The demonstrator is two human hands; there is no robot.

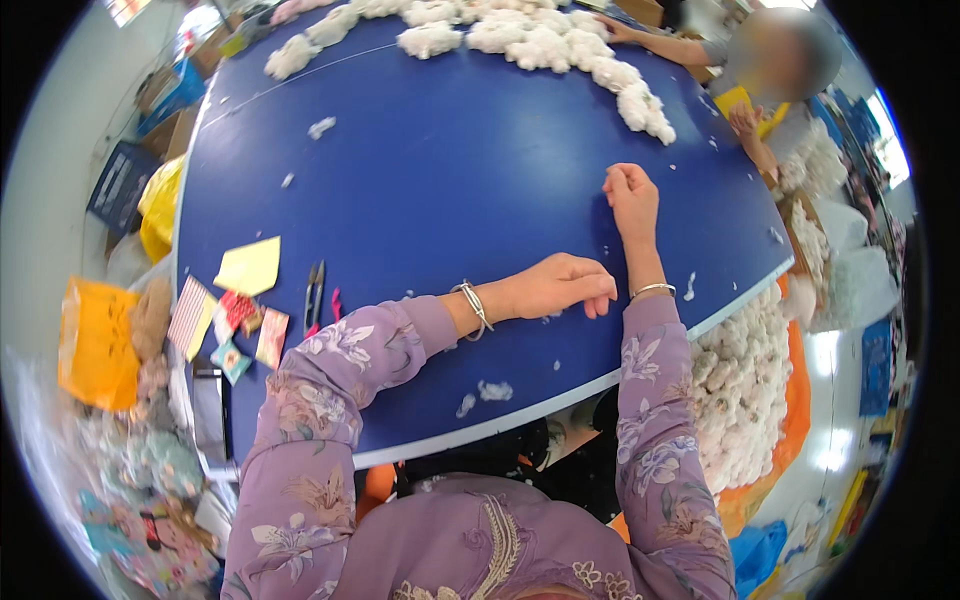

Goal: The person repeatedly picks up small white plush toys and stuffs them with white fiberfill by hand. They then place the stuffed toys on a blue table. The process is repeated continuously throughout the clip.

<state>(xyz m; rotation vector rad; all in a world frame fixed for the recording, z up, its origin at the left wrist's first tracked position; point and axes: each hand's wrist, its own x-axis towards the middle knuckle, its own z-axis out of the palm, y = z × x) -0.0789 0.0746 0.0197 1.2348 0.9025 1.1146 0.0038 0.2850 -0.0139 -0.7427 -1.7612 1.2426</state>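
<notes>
Two bare hands rest over the blue table (450, 180): the left hand (577, 284) is loosely half open, fingers drooping together, with nothing visible in it; the right hand (632, 198), farther forward, is curled into a loose fist, and I cannot tell whether it holds anything. The right wrist wears one bangle (654, 290). White fluff scraps lie around them, one (690, 287) beside the right wrist and two close together near the front edge. Left of the left forearm are one pair of cutters (315, 292) with pink handles, one yellow paper (250, 266), a cluster of small packets (272, 338) and one phone (211, 410). White plush pieces (545, 47) line the far edge, overlapping too much to count; one co-worker's hand (620, 31) reaches beside them. Right of the table sits a white plush heap (740, 400); at the left, one orange bag (98, 345) bears dark printed marks.
</notes>
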